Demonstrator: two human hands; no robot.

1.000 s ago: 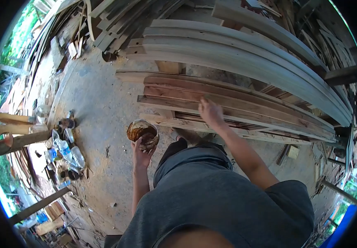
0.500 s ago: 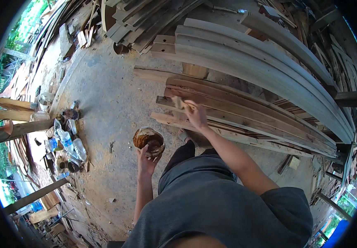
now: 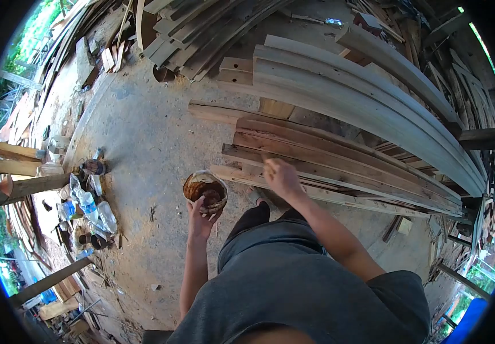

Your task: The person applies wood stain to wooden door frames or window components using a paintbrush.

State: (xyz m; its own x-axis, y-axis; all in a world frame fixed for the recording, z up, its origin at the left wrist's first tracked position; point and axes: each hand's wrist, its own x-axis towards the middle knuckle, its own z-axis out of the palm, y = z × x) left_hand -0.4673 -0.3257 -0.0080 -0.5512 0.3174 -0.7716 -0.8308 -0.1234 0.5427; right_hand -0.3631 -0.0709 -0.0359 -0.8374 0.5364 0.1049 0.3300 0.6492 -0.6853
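Observation:
My left hand (image 3: 201, 221) grips a round bowl (image 3: 188, 189) by its near side, thumb over the rim. The bowl's inside is coated in glossy brown, with a dark reddish-brown pool at the bottom. To the right, my right hand (image 3: 282, 175) is closed around a paintbrush (image 3: 265, 156), mostly hidden by the fingers and blurred. That hand is over the near ends of the stacked planks. Reddish-brown boards (image 3: 293, 141) lie just beyond it, and a paler plank (image 3: 233, 174) runs along the near side.
Long pale beams (image 3: 339, 86) are stacked beyond the brown boards. More planks (image 3: 195, 31) lie in a heap at the top. Plastic bottles (image 3: 89, 205) and cans stand on the dusty concrete floor (image 3: 144, 126) at the left, near wooden posts (image 3: 26, 186).
My right hand has come down and slightly right, nearer my body, with the paintbrush turned mostly out of sight. My left hand keeps the bowl in nearly the same place.

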